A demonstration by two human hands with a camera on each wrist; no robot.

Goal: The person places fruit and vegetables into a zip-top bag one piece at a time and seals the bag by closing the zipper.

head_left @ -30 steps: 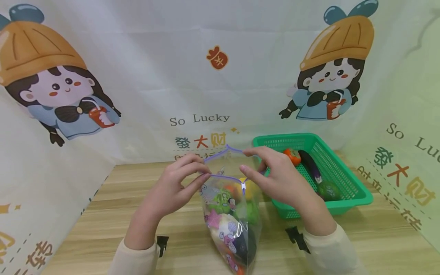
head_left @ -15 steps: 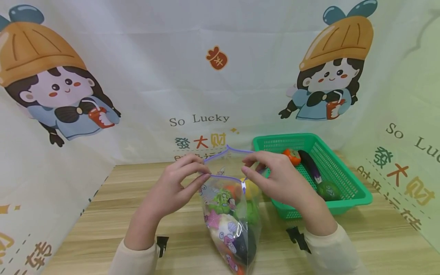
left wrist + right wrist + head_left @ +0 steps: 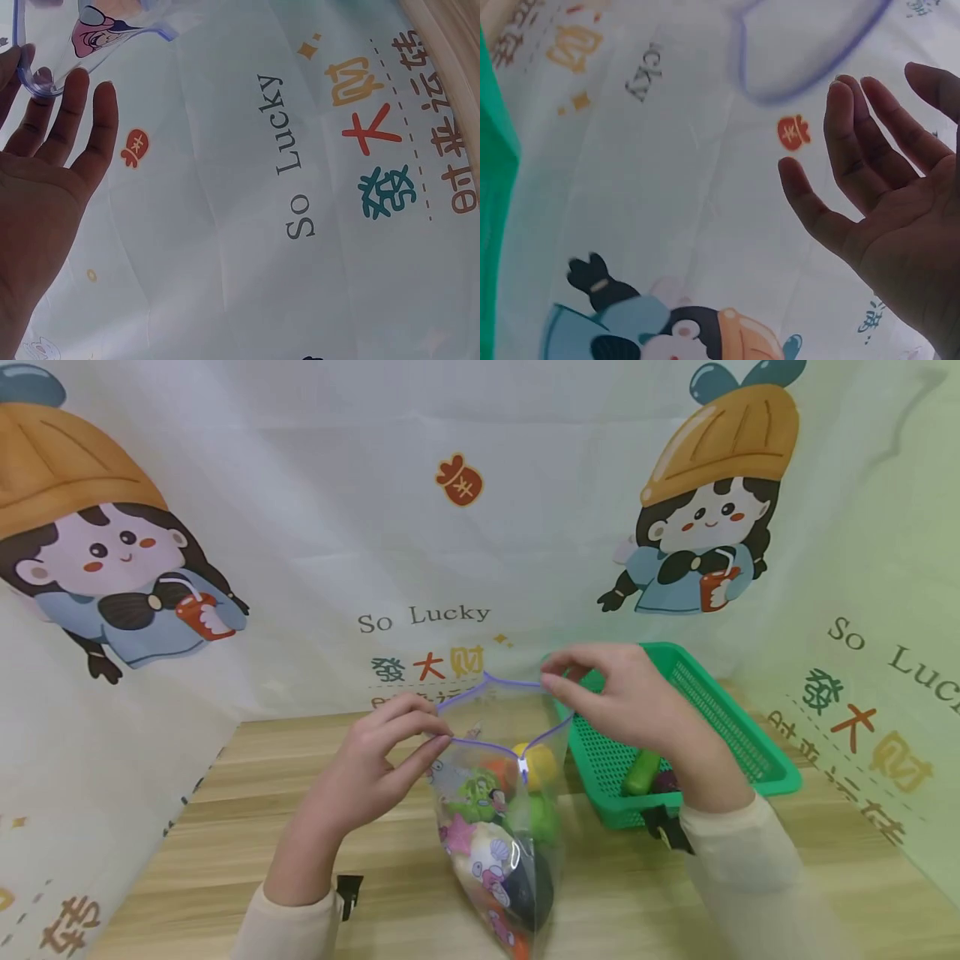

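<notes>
A clear zip bag [image 3: 491,843] with a purple rim and a white slider [image 3: 522,766] stands with its mouth spread wide. My left hand [image 3: 386,768] pinches the left side of the rim between thumb and fingers. Through the printed plastic show a yellow item [image 3: 537,767], green pieces, something white and a large dark item [image 3: 528,887]. My right hand [image 3: 626,702] hovers by the right of the mouth, fingers loosely bent; in the right wrist view this hand [image 3: 900,195] is apart from the rim and holds nothing.
Right of the bag, a green perforated basket [image 3: 776,768] stands on the wooden table [image 3: 247,802]. A long green vegetable [image 3: 641,773] and a dark purple item [image 3: 666,781] lie inside; my right hand and forearm hide the rest. A printed white cloth [image 3: 337,527] hangs behind.
My right hand has moved up and to the right, away from the bag's rim and over the basket's near-left side. The left hand keeps its pinch. The whole view has shifted slightly.
</notes>
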